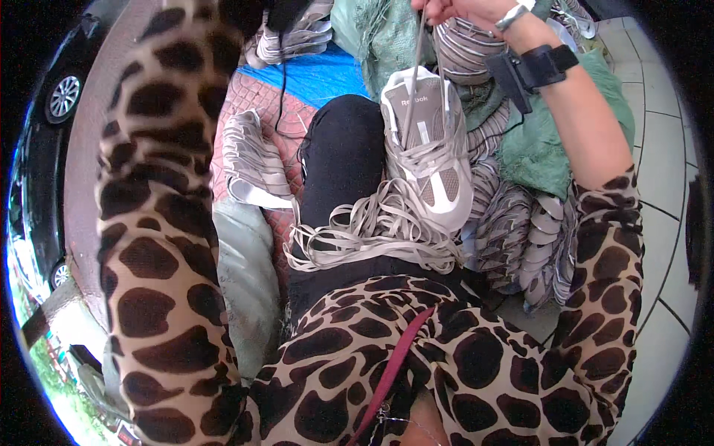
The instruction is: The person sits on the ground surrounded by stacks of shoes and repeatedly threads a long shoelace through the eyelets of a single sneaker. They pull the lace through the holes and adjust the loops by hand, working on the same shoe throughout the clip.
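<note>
A grey-and-white sneaker (435,175) rests on my lap against my black-trousered thigh, toe toward me, partly laced. At the top edge my right hand (472,10) is closed on a grey shoelace (413,70), which stretches up from the sneaker's upper part. A black strapped device (539,68) sits on that wrist, with a bracelet beside it. My left forearm, in a spotted sleeve (160,245), reaches up past the top edge, so the left hand is out of view. A loose heap of grey laces (379,230) lies on my lap below the sneaker.
Stacked shoe uppers (256,160) lie on red paving at the left, with more bundles (513,238) at the right. Green woven sacks (543,141) and a blue sheet (320,74) surround them. A black cable (280,97) hangs near my knee. A parked car (56,149) stands far left.
</note>
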`<state>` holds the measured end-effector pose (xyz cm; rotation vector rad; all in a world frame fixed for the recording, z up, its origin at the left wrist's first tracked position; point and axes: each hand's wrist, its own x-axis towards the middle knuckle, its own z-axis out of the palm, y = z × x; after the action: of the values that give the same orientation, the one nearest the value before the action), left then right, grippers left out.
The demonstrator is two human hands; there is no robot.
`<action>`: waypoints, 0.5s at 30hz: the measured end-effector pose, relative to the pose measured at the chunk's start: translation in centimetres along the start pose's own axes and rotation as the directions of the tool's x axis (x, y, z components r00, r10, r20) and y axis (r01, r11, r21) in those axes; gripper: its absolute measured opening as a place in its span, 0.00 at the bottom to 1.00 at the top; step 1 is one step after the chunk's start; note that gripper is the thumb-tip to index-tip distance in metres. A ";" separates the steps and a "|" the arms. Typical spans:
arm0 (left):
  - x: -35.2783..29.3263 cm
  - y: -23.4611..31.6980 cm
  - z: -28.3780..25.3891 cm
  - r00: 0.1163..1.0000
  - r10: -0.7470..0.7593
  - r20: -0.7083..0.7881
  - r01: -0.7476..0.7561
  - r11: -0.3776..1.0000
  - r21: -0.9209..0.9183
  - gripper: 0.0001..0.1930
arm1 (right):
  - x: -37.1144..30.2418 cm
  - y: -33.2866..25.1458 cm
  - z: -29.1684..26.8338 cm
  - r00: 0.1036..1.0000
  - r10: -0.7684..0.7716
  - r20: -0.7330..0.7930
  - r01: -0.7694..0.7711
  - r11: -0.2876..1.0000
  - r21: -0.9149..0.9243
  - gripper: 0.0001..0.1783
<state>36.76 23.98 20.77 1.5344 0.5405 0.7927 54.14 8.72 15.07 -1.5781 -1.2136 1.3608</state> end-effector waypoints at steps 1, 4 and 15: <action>-1.3 -1.7 0.2 0.998 0.037 -0.042 -0.027 0.977 0.210 0.09 | -0.1 0.6 0.2 0.999 0.030 0.012 -0.030 0.998 0.046 0.16; -9.6 -6.9 1.7 0.993 0.102 0.052 -0.112 0.768 0.631 0.09 | 0.7 1.8 0.6 0.998 -0.007 0.066 0.001 0.996 0.090 0.15; -24.0 -10.5 9.0 0.898 -0.278 0.340 -0.105 0.615 0.781 0.11 | -1.3 4.4 -0.5 0.998 -0.062 -0.003 0.062 0.990 0.126 0.15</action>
<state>28.97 1.61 6.35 2.4072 0.6630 0.0534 55.51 6.15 11.53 -1.4409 -1.1453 1.3706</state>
